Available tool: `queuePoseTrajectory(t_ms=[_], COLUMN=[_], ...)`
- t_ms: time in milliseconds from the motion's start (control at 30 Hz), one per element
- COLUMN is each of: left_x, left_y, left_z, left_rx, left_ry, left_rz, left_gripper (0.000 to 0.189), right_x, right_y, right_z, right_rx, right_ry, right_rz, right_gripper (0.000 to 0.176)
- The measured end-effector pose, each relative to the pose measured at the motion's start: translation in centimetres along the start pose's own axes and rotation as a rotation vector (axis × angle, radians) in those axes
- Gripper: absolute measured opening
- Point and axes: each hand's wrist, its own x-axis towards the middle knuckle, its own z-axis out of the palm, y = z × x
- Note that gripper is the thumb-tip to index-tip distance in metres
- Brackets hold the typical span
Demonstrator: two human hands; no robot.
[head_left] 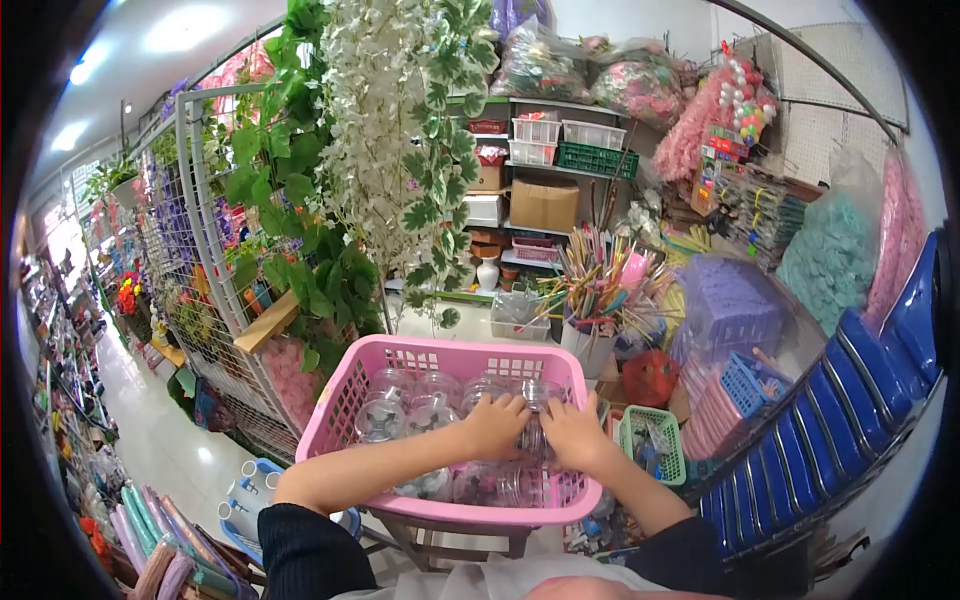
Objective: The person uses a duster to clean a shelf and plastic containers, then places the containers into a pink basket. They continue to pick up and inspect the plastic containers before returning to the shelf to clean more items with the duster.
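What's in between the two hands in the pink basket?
Clear plastic containers are between the left hand and the right hand, inside the pink basket. You can see them in the head view.

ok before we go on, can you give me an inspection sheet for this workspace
Surface: a pink basket rests on a dark stand.
Job's things: several clear round containers, grouped inside the basket; their contents are too small to name.
Clutter: a green basket and a pale bucket of thin sticks beyond the pink one.
Hands: left hand and right hand both reach into the basket, at the containers; firmness of grip can't be told.
Cables: nothing seen.
Surroundings: hanging leaves, white flowers, a cardboard box on a shelf.
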Motion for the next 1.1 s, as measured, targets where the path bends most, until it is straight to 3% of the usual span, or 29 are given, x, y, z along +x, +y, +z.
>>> queuePoseTrajectory(t_ms=[233,367,567,733,1000,1067,1100], left_x=[0.0,0.0,-0.4,-0.3,-0.2,-0.1,-0.1], left_y=[-0.1,-0.2,-0.6,-1.2,-2.5,-2.7,-2.7], left_z=[0.4,0.2,0.0,0.2,1.0,0.2,-0.2], left_rx=[-0.013,-0.042,-0.099,-0.158,-0.199,-0.210,-0.211], left_ry=[0.014,-0.031,-0.063,-0.088,-0.183,-0.235,-0.236], left_rz=[0.007,-0.004,0.006,-0.011,-0.012,-0.013,-0.013], left_gripper=[0.061,0.063,0.068,0.067,0.064,0.062,0.062], right_x=[0.4,0.4,0.0,-0.2,-1.4,-2.3,-3.2], right_y=[-0.8,-0.6,-0.2,0.5,2.8,3.1,2.8], right_z=[0.0,0.1,-1.6,-1.0,-3.7,-5.4,-6.9], right_rx=[-0.195,-0.139,0.023,0.158,0.368,0.552,0.590], right_ry=[-0.040,0.042,-0.150,-0.058,-0.014,0.215,0.231], right_rz=[-0.037,-0.009,-0.027,-0.045,-0.118,-0.198,-0.159], right_gripper=[0.075,0.076,0.079,0.086,0.079,0.084,0.086])
